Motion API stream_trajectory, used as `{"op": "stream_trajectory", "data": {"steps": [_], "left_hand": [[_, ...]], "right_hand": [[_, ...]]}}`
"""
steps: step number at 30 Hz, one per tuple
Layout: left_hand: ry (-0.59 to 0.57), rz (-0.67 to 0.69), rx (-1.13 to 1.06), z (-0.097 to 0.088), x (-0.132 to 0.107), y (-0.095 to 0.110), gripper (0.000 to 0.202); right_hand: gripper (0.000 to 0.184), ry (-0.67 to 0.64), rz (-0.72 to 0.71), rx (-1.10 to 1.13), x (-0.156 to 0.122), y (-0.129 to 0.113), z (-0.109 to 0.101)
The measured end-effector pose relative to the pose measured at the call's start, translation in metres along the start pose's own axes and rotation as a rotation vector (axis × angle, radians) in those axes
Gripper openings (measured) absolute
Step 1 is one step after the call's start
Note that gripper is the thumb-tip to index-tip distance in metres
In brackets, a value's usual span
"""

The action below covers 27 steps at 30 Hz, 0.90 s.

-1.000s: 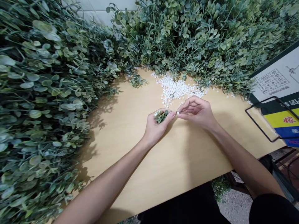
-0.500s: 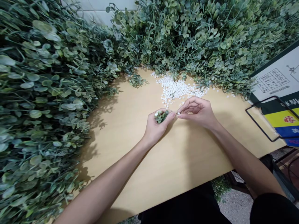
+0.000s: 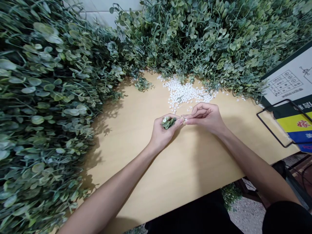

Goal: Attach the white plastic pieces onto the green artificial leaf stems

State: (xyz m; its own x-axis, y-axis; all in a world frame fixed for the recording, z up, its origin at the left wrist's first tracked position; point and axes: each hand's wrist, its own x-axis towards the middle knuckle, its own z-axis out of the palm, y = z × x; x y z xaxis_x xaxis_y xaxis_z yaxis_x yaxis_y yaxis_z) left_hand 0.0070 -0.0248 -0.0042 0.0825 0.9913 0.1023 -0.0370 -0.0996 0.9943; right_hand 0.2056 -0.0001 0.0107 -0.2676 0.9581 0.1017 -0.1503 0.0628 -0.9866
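My left hand (image 3: 163, 134) is closed around an artificial leaf sprig (image 3: 169, 123), whose green leaves and a whitish bit show above the fist. Its thumb and forefinger pinch the thin stem end toward the right. My right hand (image 3: 207, 117) meets that end, thumb and forefinger closed on a small white plastic piece (image 3: 186, 120) at the stem. The fingertips of both hands nearly touch, so the exact fit of piece and stem is hard to see. Just beyond the hands lies a spread pile of small white plastic pieces (image 3: 182, 92).
Heaps of artificial foliage line the left (image 3: 48, 117) and back (image 3: 190, 39) of the wooden table (image 3: 146, 182). A loose sprig (image 3: 143, 84) lies by the pile. At right stand a printed box (image 3: 284, 84) and a black wire frame (image 3: 270, 130).
My right hand has shifted slightly left and its fingertips have closed in on my left thumb, bringing the white piece against the stem end. The left hand has barely moved.
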Motion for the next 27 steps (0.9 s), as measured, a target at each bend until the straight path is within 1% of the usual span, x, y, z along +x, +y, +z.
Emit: {"op": "stream_trajectory", "data": {"steps": [6, 12, 16, 20, 22, 24, 25, 27], "left_hand": [[0.005, -0.015, -0.023, 0.000, 0.001, -0.001, 0.030], [-0.005, -0.019, -0.054, -0.002, 0.003, -0.003, 0.029], [-0.018, -0.015, -0.080, -0.003, 0.003, -0.006, 0.030], [-0.010, -0.030, -0.093, -0.001, 0.004, -0.009, 0.032], [-0.010, -0.041, -0.120, 0.002, 0.004, -0.009, 0.032], [-0.049, -0.077, -0.216, 0.004, 0.004, -0.008, 0.033], [-0.074, -0.099, -0.289, 0.004, 0.004, -0.007, 0.034], [-0.110, -0.119, -0.382, 0.004, 0.004, -0.006, 0.038]], "right_hand": [[0.050, 0.020, -0.013, -0.014, 0.000, 0.006, 0.002], [0.047, 0.087, -0.028, -0.004, -0.001, 0.011, 0.009], [0.047, 0.105, 0.010, -0.023, -0.001, 0.013, 0.012], [0.051, 0.097, 0.074, 0.045, 0.001, 0.017, 0.009], [0.052, 0.084, 0.063, 0.072, 0.004, 0.016, 0.006], [0.052, 0.063, 0.026, 0.066, 0.006, 0.008, 0.004], [0.053, 0.053, 0.006, 0.048, 0.007, -0.001, 0.002], [0.054, 0.031, -0.027, -0.013, 0.004, -0.027, -0.004]]}}
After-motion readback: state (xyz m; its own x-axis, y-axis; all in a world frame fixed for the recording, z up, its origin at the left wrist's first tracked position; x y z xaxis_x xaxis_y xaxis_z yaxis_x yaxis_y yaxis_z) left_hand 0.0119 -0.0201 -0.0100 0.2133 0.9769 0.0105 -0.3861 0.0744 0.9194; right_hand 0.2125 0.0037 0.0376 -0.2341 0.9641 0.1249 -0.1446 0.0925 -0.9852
